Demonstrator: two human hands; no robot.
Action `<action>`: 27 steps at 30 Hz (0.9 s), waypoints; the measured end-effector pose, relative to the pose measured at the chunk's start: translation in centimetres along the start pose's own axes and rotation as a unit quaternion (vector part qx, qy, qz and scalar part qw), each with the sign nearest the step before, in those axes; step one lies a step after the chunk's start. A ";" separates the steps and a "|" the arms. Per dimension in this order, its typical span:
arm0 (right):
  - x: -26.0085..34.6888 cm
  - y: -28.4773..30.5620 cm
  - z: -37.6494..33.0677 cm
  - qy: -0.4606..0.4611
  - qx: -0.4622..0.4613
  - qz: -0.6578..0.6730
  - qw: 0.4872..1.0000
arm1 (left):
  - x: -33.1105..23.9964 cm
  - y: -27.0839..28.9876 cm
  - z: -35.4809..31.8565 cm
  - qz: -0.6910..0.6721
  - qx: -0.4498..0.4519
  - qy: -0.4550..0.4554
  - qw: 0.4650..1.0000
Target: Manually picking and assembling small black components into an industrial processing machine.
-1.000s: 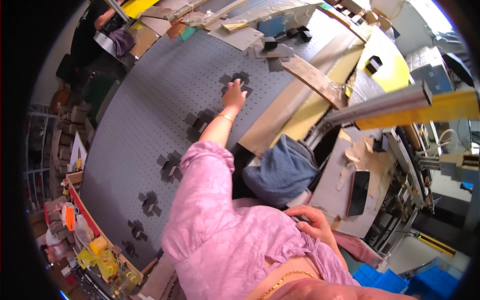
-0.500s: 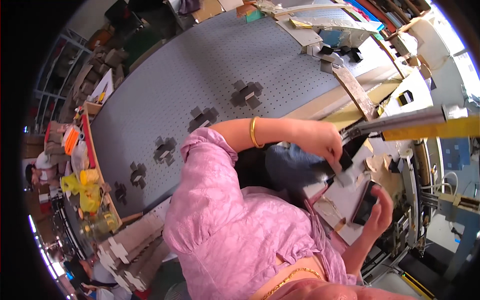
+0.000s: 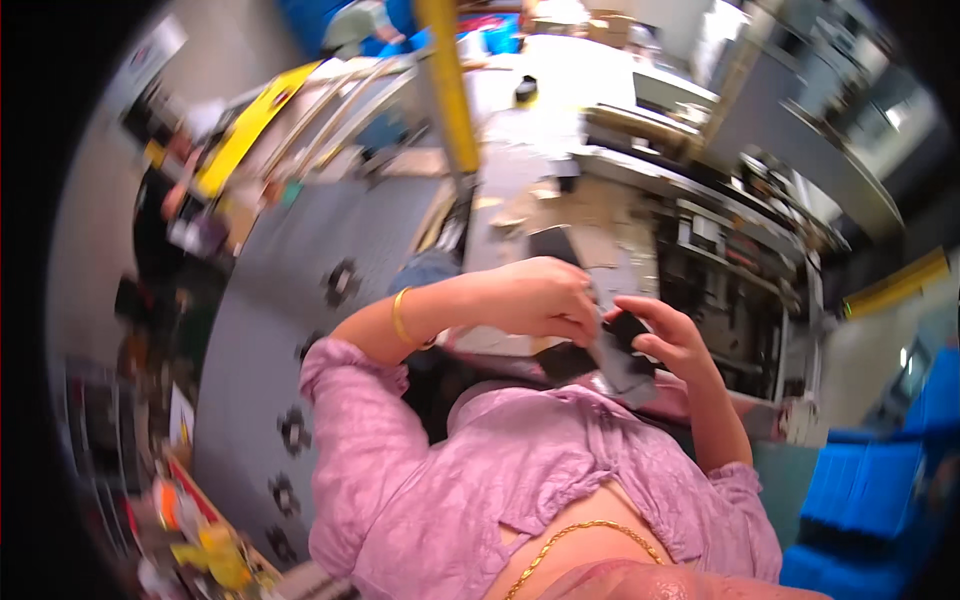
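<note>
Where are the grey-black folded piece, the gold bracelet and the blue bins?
Grey-black folded piece (image 3: 624,373): head view, its grey panel.
Gold bracelet (image 3: 398,316): head view, its band.
Blue bins (image 3: 862,480): head view, one bin's side.

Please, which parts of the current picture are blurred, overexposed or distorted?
Head view: the yellow post and grey worktable look smeared; head view: glare washes out the pale surface near the top; head view: the worktable's outer edge bows; head view: the left hand and right hand look clearer.
</note>
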State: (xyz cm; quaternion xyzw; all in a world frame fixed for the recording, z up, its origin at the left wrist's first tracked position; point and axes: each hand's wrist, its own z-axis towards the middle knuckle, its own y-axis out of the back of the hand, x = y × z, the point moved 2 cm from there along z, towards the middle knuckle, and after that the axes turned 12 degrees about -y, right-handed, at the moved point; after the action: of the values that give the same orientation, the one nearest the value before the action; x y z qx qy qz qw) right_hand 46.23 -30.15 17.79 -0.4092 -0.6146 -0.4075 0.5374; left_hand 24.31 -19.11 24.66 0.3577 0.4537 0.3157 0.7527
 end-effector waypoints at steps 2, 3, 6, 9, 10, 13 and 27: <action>-0.5 2.4 -0.6 0.038 -0.076 -0.038 0.996 | 1.7 -0.3 2.6 0.016 -0.001 0.033 0.999; -0.6 3.5 -0.9 0.055 -0.108 -0.069 0.990 | 2.6 -0.5 3.8 0.025 -0.008 0.062 0.998; -1.0 6.2 -1.3 0.108 -0.191 -0.158 0.963 | 6.1 -1.3 6.8 0.015 -0.029 0.079 0.996; -1.7 8.7 -0.9 0.108 -0.248 -0.237 0.933 | 9.6 -2.3 8.2 0.020 -0.082 0.080 0.993; -1.7 9.4 -0.6 0.119 -0.268 -0.242 0.925 | 10.5 -2.5 8.5 0.026 -0.104 0.084 0.991; -2.4 12.0 0.4 0.132 -0.314 -0.318 0.885 | 12.8 -3.1 9.5 0.056 -0.152 0.100 0.982; 0.7 33.3 9.5 0.044 -0.285 -0.103 0.952 | 30.4 4.1 20.2 -0.238 -0.337 0.161 0.897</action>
State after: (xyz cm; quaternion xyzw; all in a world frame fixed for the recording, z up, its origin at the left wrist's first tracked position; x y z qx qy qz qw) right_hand 74.36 -10.08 19.69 -0.4614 -0.4872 -0.6369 0.3796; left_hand 53.90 2.33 20.90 -0.0918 0.5066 0.3139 0.7977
